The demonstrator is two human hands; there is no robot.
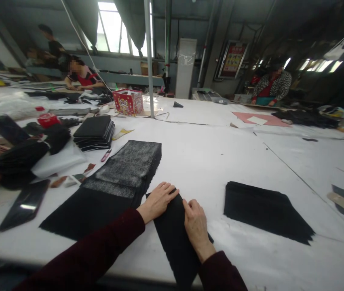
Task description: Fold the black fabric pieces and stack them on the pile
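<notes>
A dark piece of black fabric (pixel 174 238) lies in front of me on the white table, running down over its near edge. My left hand (pixel 159 201) rests on its upper end, fingers stretched out and flat. At its right edge my right hand (pixel 196 226) is closed, with the thumb and bent fingers on the fabric; the fingertips are partly hidden. Left of my hands is a long stack of black fabric pieces (pixel 83 210), with speckled grey ones (pixel 126 165) on its far part. A black fabric pile (pixel 265 210) lies to the right.
A phone (pixel 24 204), a pink cutter (pixel 106 155), a folded black stack (pixel 94 129) and a red patterned box (pixel 127 102) stand or lie to the left. A metal pole (pixel 149 60) rises from the table (pixel 202 149). Other people work across the room.
</notes>
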